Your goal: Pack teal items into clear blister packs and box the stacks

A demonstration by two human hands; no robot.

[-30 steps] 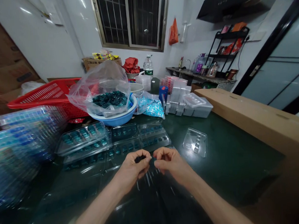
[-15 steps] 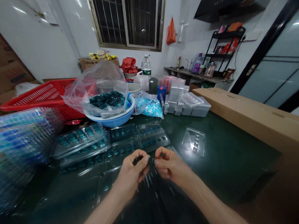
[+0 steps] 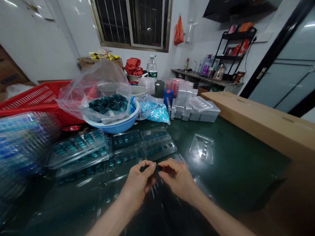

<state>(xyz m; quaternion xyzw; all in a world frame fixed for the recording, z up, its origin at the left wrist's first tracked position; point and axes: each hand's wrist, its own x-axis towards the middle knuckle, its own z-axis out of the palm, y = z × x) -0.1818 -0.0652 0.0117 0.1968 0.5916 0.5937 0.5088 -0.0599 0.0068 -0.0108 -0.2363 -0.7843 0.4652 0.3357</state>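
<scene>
My left hand and my right hand meet over the dark green table, fingertips pinched together on a small dark piece that I cannot make out clearly. Beneath them lies a clear plastic tray, blurred by glare. Just beyond my hands lie several clear blister trays filled with teal pieces. An empty clear tray lies to the right of them.
A blue bowl holding a plastic bag of teal pieces stands behind the trays, with a red basket to its left. Stacked filled trays rise at the left. A long cardboard box runs along the right. Clear containers sit at the back.
The view has drifted a little; my hands stay pinched together at the same spot, with the fingers shifting slightly.
</scene>
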